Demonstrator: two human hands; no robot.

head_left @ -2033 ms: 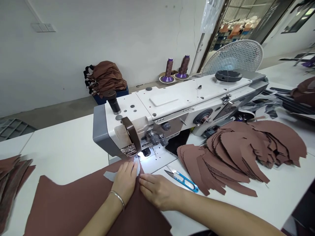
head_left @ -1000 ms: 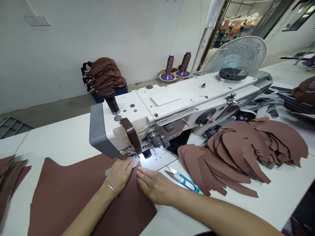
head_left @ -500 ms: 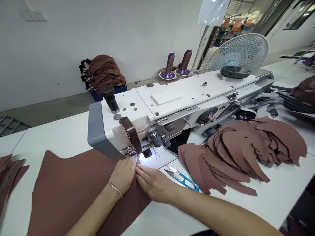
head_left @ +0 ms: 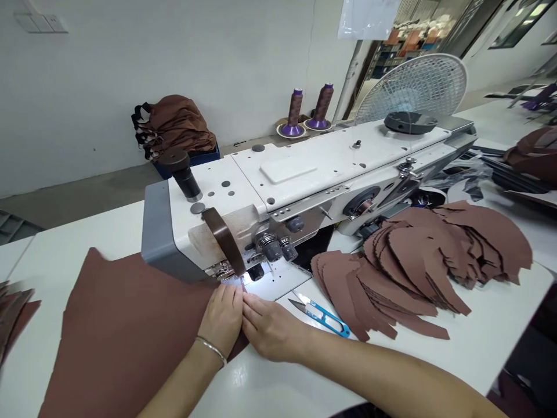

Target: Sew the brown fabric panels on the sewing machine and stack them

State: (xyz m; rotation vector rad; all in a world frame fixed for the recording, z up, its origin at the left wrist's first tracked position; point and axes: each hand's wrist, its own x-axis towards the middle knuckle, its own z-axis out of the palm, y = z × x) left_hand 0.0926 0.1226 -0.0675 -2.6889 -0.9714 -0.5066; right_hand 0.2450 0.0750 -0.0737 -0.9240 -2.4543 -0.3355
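A large flat piece of brown fabric [head_left: 126,331] lies on the table, its edge running under the lit needle area of a white sewing machine [head_left: 300,168]. My left hand [head_left: 223,316], with a silver bangle at the wrist, presses its closed fingers on the fabric just in front of the presser foot. Beside it, my right hand [head_left: 272,328] pinches the fabric's edge, the fingertips of both hands almost touching. The stitching point is mostly hidden behind my fingers. Blue-handled thread snips [head_left: 324,319] rest to the right of my right hand.
Overlapping cut brown pieces [head_left: 404,267] cover the table at right, and more brown pieces [head_left: 15,319] lie at far left. Behind the machine stand two thread cones [head_left: 295,110] and a white fan [head_left: 413,87]. A brown bundle [head_left: 180,125] sits in a blue bin.
The fabric has shifted forward and turned, with less of it showing between my forearms. My left hand has moved slightly down and right against my right hand. The whole view has shifted a little.
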